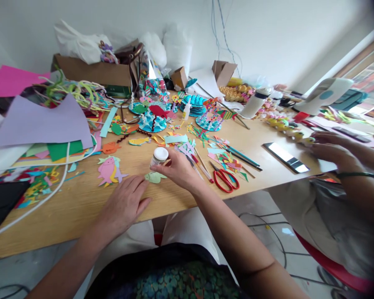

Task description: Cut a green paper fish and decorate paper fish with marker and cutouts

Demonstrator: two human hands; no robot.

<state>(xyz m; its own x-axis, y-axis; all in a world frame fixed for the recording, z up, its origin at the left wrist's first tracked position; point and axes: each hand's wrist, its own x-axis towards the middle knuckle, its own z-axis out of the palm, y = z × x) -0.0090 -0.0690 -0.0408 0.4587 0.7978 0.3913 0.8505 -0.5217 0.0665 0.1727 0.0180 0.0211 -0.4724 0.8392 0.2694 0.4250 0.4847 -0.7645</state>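
Observation:
My right hand (181, 169) is closed around a small clear jar with a white lid (160, 155), upright above the table. Just below the jar lies a pale green paper fish (155, 177), partly covered by my right fingers. My left hand (128, 202) rests on the table with its fingers stretched out, fingertips by the fish's head and thumb apart. To the left are pink, yellow and blue paper fish (109, 169) lying overlapped. An orange paper cutout (111, 148) and a yellow paper fish (139, 141) lie farther back.
Red-handled scissors (226, 181), pens (202, 168) and paper scraps lie to the right, with a phone (285, 158) beyond. Blue fish decorations (152, 121) and a glue bottle (187, 110) stand behind. A white cable (57, 187) crosses the left side. A co-worker's hands (333, 147) are at the right.

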